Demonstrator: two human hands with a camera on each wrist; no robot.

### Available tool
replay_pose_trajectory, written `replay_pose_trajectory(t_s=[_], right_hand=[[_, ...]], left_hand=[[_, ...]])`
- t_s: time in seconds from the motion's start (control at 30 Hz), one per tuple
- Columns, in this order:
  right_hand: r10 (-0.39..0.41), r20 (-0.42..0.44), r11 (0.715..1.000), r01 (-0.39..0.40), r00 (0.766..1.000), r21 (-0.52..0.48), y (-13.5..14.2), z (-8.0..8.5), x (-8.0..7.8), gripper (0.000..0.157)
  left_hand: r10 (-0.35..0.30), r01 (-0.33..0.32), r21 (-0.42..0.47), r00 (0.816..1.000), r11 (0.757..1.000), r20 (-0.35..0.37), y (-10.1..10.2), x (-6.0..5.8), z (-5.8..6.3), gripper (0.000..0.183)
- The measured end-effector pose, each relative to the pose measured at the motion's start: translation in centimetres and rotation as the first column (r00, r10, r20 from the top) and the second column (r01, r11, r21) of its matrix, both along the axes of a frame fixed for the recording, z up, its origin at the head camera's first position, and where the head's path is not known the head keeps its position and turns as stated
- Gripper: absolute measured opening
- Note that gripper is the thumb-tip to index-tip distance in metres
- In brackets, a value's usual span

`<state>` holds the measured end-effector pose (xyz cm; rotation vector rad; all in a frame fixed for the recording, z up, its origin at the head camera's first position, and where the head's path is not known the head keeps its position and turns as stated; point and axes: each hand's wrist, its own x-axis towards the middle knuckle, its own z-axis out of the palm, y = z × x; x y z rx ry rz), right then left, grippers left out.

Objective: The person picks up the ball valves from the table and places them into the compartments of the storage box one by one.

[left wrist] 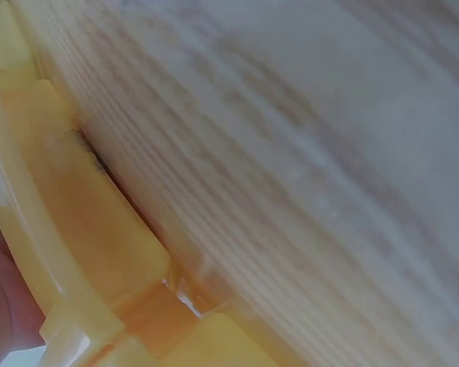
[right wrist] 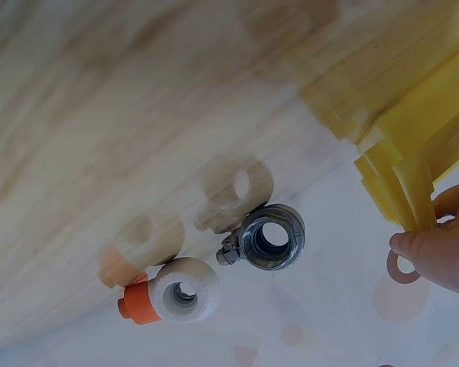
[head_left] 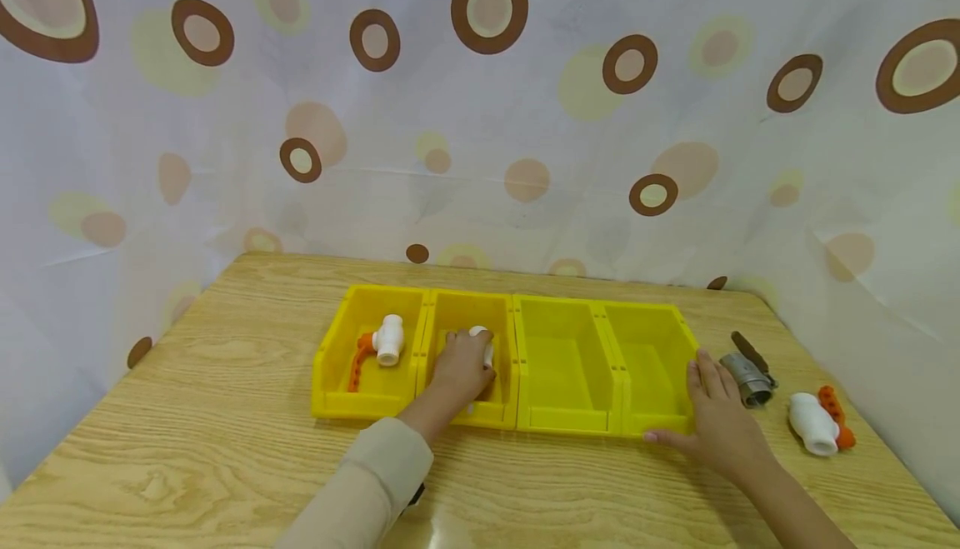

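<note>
Four yellow bins joined in a row stand on the table. My left hand [head_left: 459, 368] reaches into the second bin from the left [head_left: 471, 303], its fingers curled over a white plastic valve [head_left: 488, 356], mostly hidden under them. At the row's right end, my right hand [head_left: 723, 424] holds the outer corner of the last bin [head_left: 648, 378], fingers along the side wall and thumb by the front. The right wrist view shows that thumb and a finger at the yellow edge [right wrist: 413, 195]. A white ball valve with an orange handle [head_left: 388, 339] lies in the leftmost bin [head_left: 330, 366].
Right of the bins lie a metal ball valve with a dark handle [head_left: 750, 378] and another white valve with an orange handle [head_left: 813, 424]. The wood-grain table [head_left: 187, 416] extends in front and to the left. A patterned curtain [head_left: 480, 116] hangs behind it.
</note>
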<state>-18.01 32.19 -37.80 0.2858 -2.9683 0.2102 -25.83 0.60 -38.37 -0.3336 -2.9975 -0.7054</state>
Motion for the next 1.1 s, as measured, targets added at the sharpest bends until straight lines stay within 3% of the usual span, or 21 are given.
replay_pose_trajectory(t_s=[0.17, 0.5, 0.63, 0.7, 0.77, 0.8, 0.9, 0.97, 1.03, 1.1], right_hand=[[-0.001, -0.004, 1.0, 0.001, 1.0, 0.008, 0.0, 0.0, 0.0, 0.118], [0.005, -0.022, 1.0, -0.005, 1.0, 0.022, -0.2, 0.2, 0.1, 0.115], [0.012, -0.027, 1.0, -0.011, 1.0, 0.028, 0.0, 0.0, 0.0, 0.115], [0.017, -0.032, 0.999, -0.016, 0.999, 0.031, 0.0, -0.1, -0.1, 0.115], [0.02, -0.033, 0.999, -0.019, 0.999, 0.034, 0.1, -0.1, -0.1, 0.115], [0.02, -0.032, 0.999, -0.019, 0.999, 0.033, 0.1, -0.1, -0.1, 0.116], [0.018, -0.021, 1.0, -0.018, 1.0, 0.026, 0.1, 0.0, -0.1, 0.117], [0.017, -0.009, 1.0, -0.017, 1.0, 0.019, 0.0, 0.1, 0.0, 0.118], [0.016, 0.003, 1.0, -0.016, 1.0, 0.012, 0.1, 0.1, -0.1, 0.119], [0.013, 0.015, 1.0, -0.013, 1.0, 0.012, 0.2, 0.1, -0.1, 0.119]], left_hand=[[-0.001, 0.0, -0.024, 1.0, 1.0, -0.011, 0.0, -0.1, 0.0, 0.047], [-0.023, 0.01, -0.164, 0.997, 0.986, -0.079, -0.1, -0.1, 0.0, 0.047], [-0.055, 0.035, -0.178, 0.992, 0.983, -0.109, -0.3, 0.1, 0.2, 0.047], [-0.087, 0.058, -0.172, 0.983, 0.983, -0.164, -0.5, 0.2, 0.3, 0.043], [-0.134, 0.09, -0.167, 0.954, 0.982, -0.269, -0.7, 0.5, 0.4, 0.038], [-0.159, 0.111, -0.155, 0.928, 0.982, -0.337, -0.8, 0.7, 0.5, 0.036], [-0.218, 0.176, -0.129, 0.816, 0.976, -0.535, -1.2, 1.2, 0.8, 0.03], [-0.239, 0.219, -0.11, 0.748, 0.97, -0.619, -1.6, 1.4, 0.9, 0.029], [-0.246, 0.239, -0.103, 0.713, 0.966, -0.657, -2.2, 1.5, 1.2, 0.031], [-0.25, 0.25, -0.098, 0.699, 0.963, -0.67, -3.0, 1.7, 1.3, 0.035]])
